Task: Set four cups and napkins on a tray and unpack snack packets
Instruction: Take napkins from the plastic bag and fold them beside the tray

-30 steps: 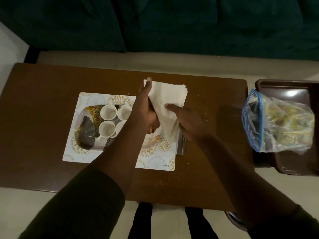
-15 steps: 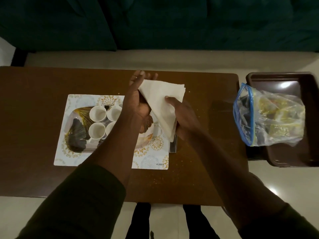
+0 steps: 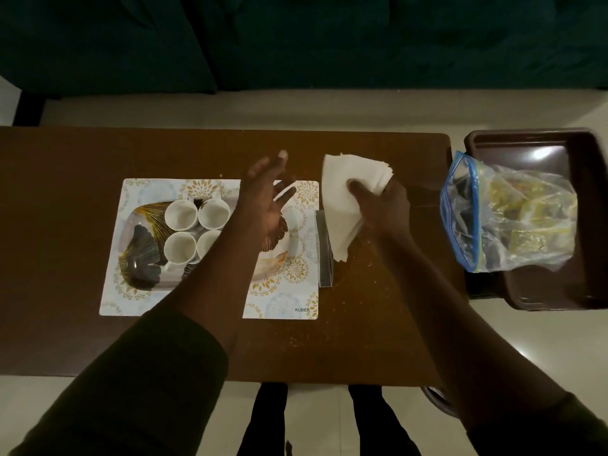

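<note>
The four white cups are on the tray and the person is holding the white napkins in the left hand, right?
Not quite. The head view shows the napkins held in the right hand, off to the right of the tray. The left hand is open and empty above the tray. The four white cups are indeed on the tray.

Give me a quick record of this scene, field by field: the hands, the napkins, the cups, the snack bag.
left hand: open, empty, above the tray
right hand: gripping the napkin stack
napkins: lifted, right of the placemat, none on tray
cups: four white cups grouped on tray
snack bag: zip bag in brown bin, right of table
</note>
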`<action>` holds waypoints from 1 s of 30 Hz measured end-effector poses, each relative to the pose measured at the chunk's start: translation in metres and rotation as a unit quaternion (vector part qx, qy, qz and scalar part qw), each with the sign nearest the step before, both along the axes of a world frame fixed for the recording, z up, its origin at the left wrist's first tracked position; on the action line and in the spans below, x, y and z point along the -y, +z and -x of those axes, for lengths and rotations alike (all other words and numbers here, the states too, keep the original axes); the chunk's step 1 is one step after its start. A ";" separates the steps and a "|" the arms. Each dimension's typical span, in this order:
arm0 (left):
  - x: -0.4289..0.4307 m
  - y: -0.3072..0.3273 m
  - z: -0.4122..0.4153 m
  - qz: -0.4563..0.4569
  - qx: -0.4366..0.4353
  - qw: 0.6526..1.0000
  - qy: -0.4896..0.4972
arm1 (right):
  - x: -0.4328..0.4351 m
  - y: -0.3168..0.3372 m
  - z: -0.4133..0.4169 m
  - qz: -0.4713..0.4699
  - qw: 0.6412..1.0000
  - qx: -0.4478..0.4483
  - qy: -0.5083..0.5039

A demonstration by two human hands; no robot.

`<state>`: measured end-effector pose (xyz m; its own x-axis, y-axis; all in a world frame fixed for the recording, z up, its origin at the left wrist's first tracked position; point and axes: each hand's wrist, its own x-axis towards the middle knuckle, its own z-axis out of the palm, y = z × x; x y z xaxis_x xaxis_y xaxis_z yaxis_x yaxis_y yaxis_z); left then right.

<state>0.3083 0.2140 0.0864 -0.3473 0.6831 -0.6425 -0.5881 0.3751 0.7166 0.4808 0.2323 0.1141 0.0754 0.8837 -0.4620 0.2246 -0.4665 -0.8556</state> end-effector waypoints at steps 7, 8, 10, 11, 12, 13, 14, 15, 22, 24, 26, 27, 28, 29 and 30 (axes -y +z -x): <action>0.016 -0.019 -0.020 0.049 -0.043 0.988 -0.138 | 0.016 -0.027 -0.006 -0.047 0.990 0.128 0.040; 0.017 -0.022 -0.024 0.058 -0.078 0.981 -0.166 | 0.021 -0.032 -0.005 -0.056 0.986 0.148 0.053; 0.022 -0.025 -0.030 0.072 -0.158 0.961 -0.216 | 0.034 -0.040 -0.007 -0.079 0.978 0.174 0.083; 0.024 -0.025 -0.033 0.071 -0.191 0.949 -0.240 | 0.038 -0.044 -0.008 -0.086 0.975 0.183 0.096; 0.028 -0.031 -0.034 0.072 -0.214 0.938 -0.264 | 0.044 -0.051 -0.007 -0.088 0.971 0.195 0.106; 0.032 -0.037 -0.035 0.070 -0.232 0.928 -0.282 | 0.049 -0.057 -0.006 -0.094 0.968 0.204 0.112; 0.034 -0.039 -0.036 0.057 -0.246 0.922 -0.292 | 0.050 -0.058 -0.005 -0.110 0.966 0.205 0.115; 0.037 -0.040 -0.036 0.046 -0.254 0.919 -0.297 | 0.051 -0.058 -0.004 -0.128 0.964 0.203 0.117; 0.034 -0.039 -0.034 0.026 -0.282 0.920 -0.271 | 0.048 -0.056 0.004 -0.171 0.952 0.218 0.129; 0.036 -0.040 -0.035 0.025 -0.284 0.908 -0.306 | 0.053 -0.059 0.004 -0.160 0.951 0.224 0.140; 0.037 -0.042 -0.036 0.023 -0.296 0.897 -0.327 | 0.060 -0.060 0.007 -0.155 0.949 0.219 0.165; 0.038 -0.043 -0.037 0.025 -0.300 0.896 -0.325 | 0.064 -0.060 0.008 -0.159 0.946 0.214 0.182; 0.039 -0.043 -0.037 0.026 -0.302 0.898 -0.319 | 0.067 -0.060 0.009 -0.167 0.944 0.211 0.192; 0.040 -0.042 -0.037 0.024 -0.301 0.901 -0.312 | 0.069 -0.059 0.010 -0.177 0.943 0.208 0.189; 0.040 -0.042 -0.036 0.017 -0.297 0.903 -0.310 | 0.069 -0.058 0.010 -0.189 0.945 0.202 0.173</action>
<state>0.3445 0.1736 0.0447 -0.1946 0.8481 -0.4928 0.2264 0.5277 0.8187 0.4711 0.1629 0.0563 -0.1449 0.9839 -0.1044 0.6522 0.0156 -0.7579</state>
